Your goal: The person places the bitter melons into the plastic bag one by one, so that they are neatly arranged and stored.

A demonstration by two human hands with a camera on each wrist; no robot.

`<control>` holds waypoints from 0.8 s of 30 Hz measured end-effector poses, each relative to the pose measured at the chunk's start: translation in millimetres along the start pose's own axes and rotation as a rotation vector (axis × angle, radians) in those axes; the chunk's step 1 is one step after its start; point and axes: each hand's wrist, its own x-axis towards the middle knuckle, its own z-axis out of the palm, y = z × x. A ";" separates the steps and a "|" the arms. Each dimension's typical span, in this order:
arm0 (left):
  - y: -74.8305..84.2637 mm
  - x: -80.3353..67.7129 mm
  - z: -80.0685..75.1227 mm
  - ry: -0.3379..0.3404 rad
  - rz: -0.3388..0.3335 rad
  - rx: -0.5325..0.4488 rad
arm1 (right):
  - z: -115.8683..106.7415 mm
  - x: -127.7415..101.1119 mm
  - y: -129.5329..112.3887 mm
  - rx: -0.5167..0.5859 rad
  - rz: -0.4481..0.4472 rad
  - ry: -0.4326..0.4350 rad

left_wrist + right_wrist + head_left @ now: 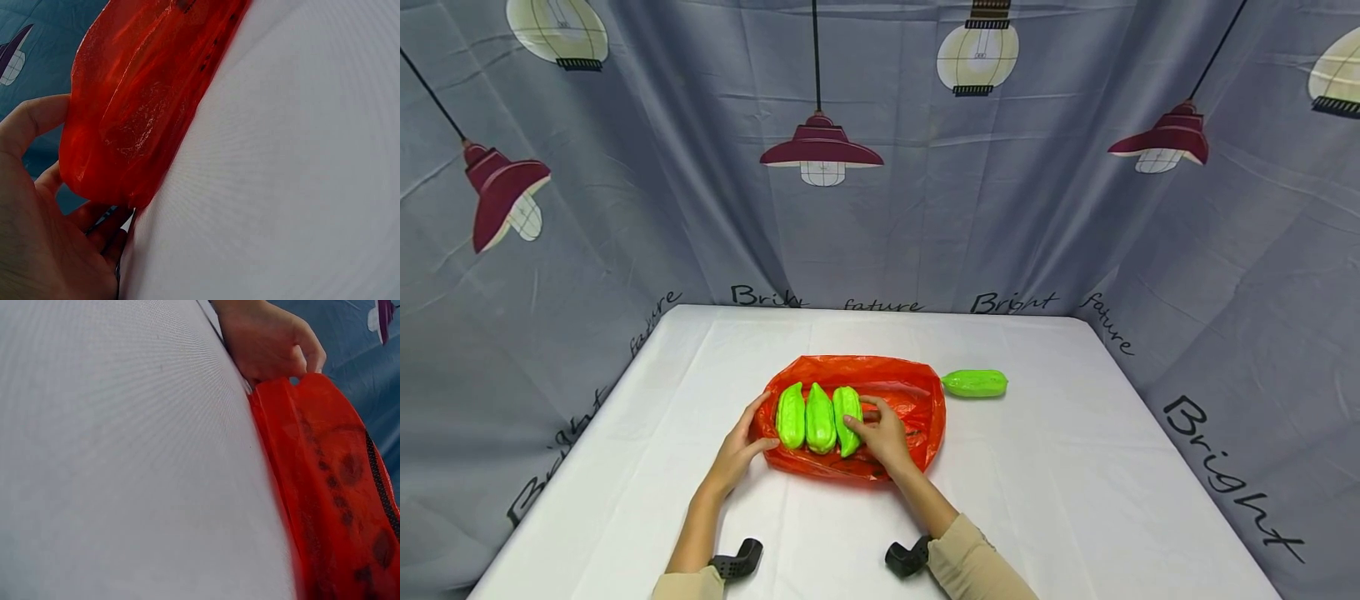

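A red plastic bag (910,392) lies spread with its mouth up, and three bright green, ridged gourds stand side by side in its left half: the left gourd (791,416), the middle gourd (820,419) and the right gourd (847,421). My right hand (887,437) reaches in over the near rim and holds the right gourd between thumb and fingers. At the bag's left end, my left hand (737,454) grips the side, thumb toward the near edge. The left wrist view shows its fingers (47,115) against the red film.
Another green gourd (976,383) lies on the white table (1060,467), just right of the bag. Grey-blue curtains (865,233) with printed lamps hang behind and along both sides. A black wrist mount (737,560) sits on each forearm.
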 end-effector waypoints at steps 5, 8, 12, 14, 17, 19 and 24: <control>0.4 -0.3 -0.6 -0.011 -0.019 0.002 | -0.8 -0.5 0.7 -0.020 -0.016 0.002; 0.3 -0.2 -0.3 -0.011 -0.021 0.002 | -1.8 -0.9 0.2 -0.028 -0.020 0.003; 0.7 -0.2 -0.6 -0.011 -0.016 0.010 | -4.8 -2.0 -1.3 -0.058 -0.036 0.009; 1.4 -0.2 -0.6 -0.009 -0.019 0.012 | -7.4 -2.9 -2.9 -0.093 -0.066 0.022; 1.6 -0.5 -0.6 -0.011 -0.022 0.019 | -12.5 -3.8 -7.6 -0.131 -0.125 0.031; 1.5 -0.7 -0.4 -0.009 -0.026 0.017 | -16.7 -4.2 -12.3 -0.158 -0.172 0.022; 3.5 -0.9 0.3 -0.004 -0.030 0.017 | -33.6 -2.7 -30.5 -0.150 -0.272 -0.045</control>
